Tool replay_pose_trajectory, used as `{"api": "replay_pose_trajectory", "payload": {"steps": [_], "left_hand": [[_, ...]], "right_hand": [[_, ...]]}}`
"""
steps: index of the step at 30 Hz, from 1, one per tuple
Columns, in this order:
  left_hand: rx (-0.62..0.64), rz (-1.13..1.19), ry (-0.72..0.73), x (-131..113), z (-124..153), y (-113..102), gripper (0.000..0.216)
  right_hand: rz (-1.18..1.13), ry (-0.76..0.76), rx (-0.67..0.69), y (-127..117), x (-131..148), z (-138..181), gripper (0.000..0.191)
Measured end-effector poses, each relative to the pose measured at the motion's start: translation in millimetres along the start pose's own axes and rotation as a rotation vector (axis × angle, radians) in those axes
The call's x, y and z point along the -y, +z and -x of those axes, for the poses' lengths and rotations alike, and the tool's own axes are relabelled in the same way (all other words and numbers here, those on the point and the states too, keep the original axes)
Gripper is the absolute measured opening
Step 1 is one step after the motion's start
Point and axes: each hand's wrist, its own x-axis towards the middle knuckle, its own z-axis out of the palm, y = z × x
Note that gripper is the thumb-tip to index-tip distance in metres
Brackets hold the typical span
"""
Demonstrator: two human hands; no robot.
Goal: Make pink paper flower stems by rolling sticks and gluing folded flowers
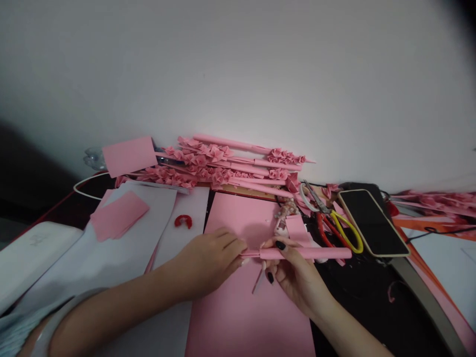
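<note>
A rolled pink paper tube point(316, 253) is held level above a large pink paper sheet point(253, 317). My right hand point(293, 275) pinches the tube between thumb and fingers near its left end. From that end a thinner pink paper roll point(251, 253) sticks out. My left hand point(217, 258) is closed around this thin roll, its fingertips partly hidden. Below my right fingers a slim greyish stick point(258, 281) shows; whether it is held or lies on the sheet, I cannot tell.
Several pink paper flower stems point(223, 163) lie along the wall. Pliers with red and yellow handles point(345, 230) and a phone point(374, 223) are at right. At left are small pink papers point(121, 215), white sheets point(148, 258), a red curved piece point(183, 221) and a white box-like object point(37, 258).
</note>
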Motion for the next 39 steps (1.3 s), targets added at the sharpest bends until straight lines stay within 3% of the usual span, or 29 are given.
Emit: {"api": "replay_pose_trajectory", "payload": {"steps": [4,17,20,22,24,26,29,33,39], "left_hand": [[0.094,-0.023,-0.073,3.1,2.4,-2.7,0.017],[0.068,-0.062,-0.068,-11.9,-1.7,7.5,0.016],[0.048,0.004,-0.081,-6.8,-2.0,7.3,0.017],[0.033,0.029,-0.090,-0.7,-2.0,6.6,0.020],[0.034,0.042,-0.106,5.7,-1.7,6.1,0.022],[0.022,0.032,-0.110,10.8,-1.1,6.2,0.025],[-0.010,-0.019,-0.090,15.3,0.1,7.6,0.028],[-0.026,-0.071,-0.076,18.1,1.0,11.2,0.027],[-0.051,-0.083,-0.039,18.9,1.5,14.4,0.028]], "right_hand": [[0.057,0.023,-0.011,2.1,1.6,1.0,0.018],[0.193,0.061,0.078,12.2,-5.7,5.2,0.029],[0.166,0.010,-0.026,10.4,0.5,2.9,0.032],[0.142,-0.072,-0.181,6.5,9.8,1.3,0.032],[0.179,-0.178,-0.389,0.8,21.4,0.9,0.023],[0.305,-0.379,-0.481,-5.4,32.7,1.8,0.014],[0.507,-0.522,-0.486,-12.9,44.3,4.3,0.015],[0.777,-0.423,-0.441,-20.0,46.3,5.5,0.020],[0.818,-0.348,-0.319,-24.6,41.0,3.2,0.029]]}}
